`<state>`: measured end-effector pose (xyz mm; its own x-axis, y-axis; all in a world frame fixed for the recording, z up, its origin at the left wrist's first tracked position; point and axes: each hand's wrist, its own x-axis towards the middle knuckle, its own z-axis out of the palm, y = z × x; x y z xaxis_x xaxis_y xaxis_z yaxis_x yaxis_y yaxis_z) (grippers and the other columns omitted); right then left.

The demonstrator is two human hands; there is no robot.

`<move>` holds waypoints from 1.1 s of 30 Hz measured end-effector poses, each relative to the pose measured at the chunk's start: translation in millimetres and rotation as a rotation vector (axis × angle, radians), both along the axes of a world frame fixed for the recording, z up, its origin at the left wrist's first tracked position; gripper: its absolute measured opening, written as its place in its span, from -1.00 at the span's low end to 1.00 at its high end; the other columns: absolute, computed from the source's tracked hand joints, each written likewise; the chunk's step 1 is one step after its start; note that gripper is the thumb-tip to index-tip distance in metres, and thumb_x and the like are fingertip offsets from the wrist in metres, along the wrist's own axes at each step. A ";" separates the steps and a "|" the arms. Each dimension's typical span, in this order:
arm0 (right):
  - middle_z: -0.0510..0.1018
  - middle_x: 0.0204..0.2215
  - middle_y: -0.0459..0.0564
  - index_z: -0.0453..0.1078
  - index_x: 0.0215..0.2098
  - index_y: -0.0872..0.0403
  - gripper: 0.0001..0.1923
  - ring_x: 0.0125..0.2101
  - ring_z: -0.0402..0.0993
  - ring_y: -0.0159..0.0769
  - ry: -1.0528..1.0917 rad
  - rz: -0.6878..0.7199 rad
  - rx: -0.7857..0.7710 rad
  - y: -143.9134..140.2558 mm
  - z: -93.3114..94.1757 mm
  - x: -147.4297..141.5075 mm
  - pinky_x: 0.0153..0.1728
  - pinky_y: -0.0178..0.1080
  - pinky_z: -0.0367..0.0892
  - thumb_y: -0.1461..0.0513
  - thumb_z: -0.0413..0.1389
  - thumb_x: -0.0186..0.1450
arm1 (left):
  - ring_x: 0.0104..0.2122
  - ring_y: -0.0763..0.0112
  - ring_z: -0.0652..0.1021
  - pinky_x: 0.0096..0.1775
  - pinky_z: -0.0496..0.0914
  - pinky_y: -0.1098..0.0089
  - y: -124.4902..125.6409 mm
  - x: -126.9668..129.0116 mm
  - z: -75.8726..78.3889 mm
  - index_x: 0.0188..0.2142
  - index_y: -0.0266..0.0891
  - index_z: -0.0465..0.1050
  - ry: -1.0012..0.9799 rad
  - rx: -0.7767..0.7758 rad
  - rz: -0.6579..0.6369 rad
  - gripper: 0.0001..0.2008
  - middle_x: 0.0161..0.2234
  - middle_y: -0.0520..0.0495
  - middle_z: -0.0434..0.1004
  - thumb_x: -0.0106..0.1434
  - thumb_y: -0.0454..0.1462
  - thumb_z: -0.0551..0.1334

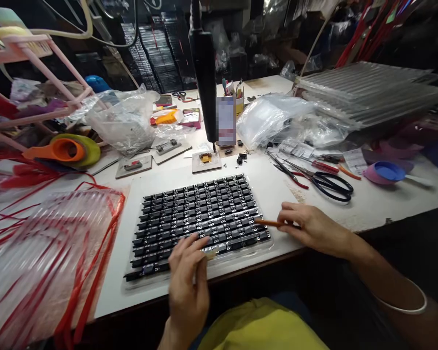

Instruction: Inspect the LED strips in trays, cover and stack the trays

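A clear plastic tray (237, 253) lies on the white work surface, filled with rows of small black electronic modules (200, 209) with metal pins. My left hand (189, 279) is over the tray's front edge, fingers somewhat bent and apart, the fingertips near the front row. A small yellowish thing (210, 253) shows by those fingertips; whether I hold it is unclear. On the right, my right hand (306, 226) pinches a thin orange-brown stick (272, 222). The stick points left, its lighter tip over the right ends of the rows.
A black electric screwdriver (204, 82) hangs above a small fixture block (207, 162) behind the tray. Black-handled scissors (332, 186) and pliers (288, 170) lie at right. Stacked clear trays with red straps (83, 262) fill the left; plastic bags (273, 116) are behind.
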<state>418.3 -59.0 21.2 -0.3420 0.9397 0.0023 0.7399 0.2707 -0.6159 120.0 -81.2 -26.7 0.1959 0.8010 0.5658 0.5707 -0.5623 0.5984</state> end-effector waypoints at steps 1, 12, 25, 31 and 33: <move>0.36 -0.47 -0.08 0.40 -0.43 0.06 -0.80 -0.48 0.29 -0.38 0.049 -0.065 0.032 2.6 1.0 -1.0 -0.44 -0.28 0.17 0.16 0.05 0.30 | 0.08 0.23 0.39 0.09 0.27 0.06 0.5 9.6 -0.9 -0.20 -0.16 0.31 0.013 0.013 -0.057 -0.79 -0.10 -0.10 0.52 0.24 -0.48 0.09; 0.42 -0.46 -0.11 0.30 -0.33 0.13 -0.78 -0.49 0.34 -0.47 0.821 0.052 -0.299 85.4 7.7 -39.7 -0.54 -0.40 0.29 0.13 0.16 0.24 | -0.01 0.29 0.48 0.08 0.19 0.14 10.2 56.4 -3.2 -0.22 -0.19 0.29 0.195 0.089 -0.114 -0.78 -0.10 -0.16 0.54 0.22 -0.51 0.09; 0.44 -0.36 -0.11 -0.22 0.33 -0.06 -0.22 -0.53 0.36 -0.49 0.921 0.098 -0.439 83.3 -25.1 -61.5 -0.60 -0.42 0.38 0.20 0.13 0.29 | 0.09 0.19 0.42 0.06 0.24 0.16 11.8 58.3 -19.7 -0.16 -0.32 0.36 0.326 0.193 -0.071 -0.72 -0.04 -0.26 0.53 0.20 -0.55 0.04; 0.47 -0.36 -0.10 -0.05 0.26 -0.01 -0.45 -0.57 0.38 -0.54 0.825 0.139 -0.389 82.9 -28.0 -62.8 -0.64 -0.49 0.31 0.24 0.03 0.35 | 0.00 0.17 0.51 -0.02 0.18 0.16 12.7 61.4 -14.1 -0.20 -0.33 0.39 0.329 0.188 -0.038 -0.77 -0.08 -0.25 0.56 0.24 -0.52 0.03; 0.47 -0.36 -0.10 -0.03 0.24 -0.01 -0.47 -0.58 0.38 -0.54 0.811 0.140 -0.381 82.6 -29.0 -63.4 -0.65 -0.50 0.31 0.24 0.03 0.35 | -0.02 0.18 0.52 -0.04 0.17 0.16 13.1 61.7 -12.9 -0.21 -0.32 0.39 0.317 0.180 -0.034 -0.78 -0.09 -0.25 0.56 0.24 -0.51 0.03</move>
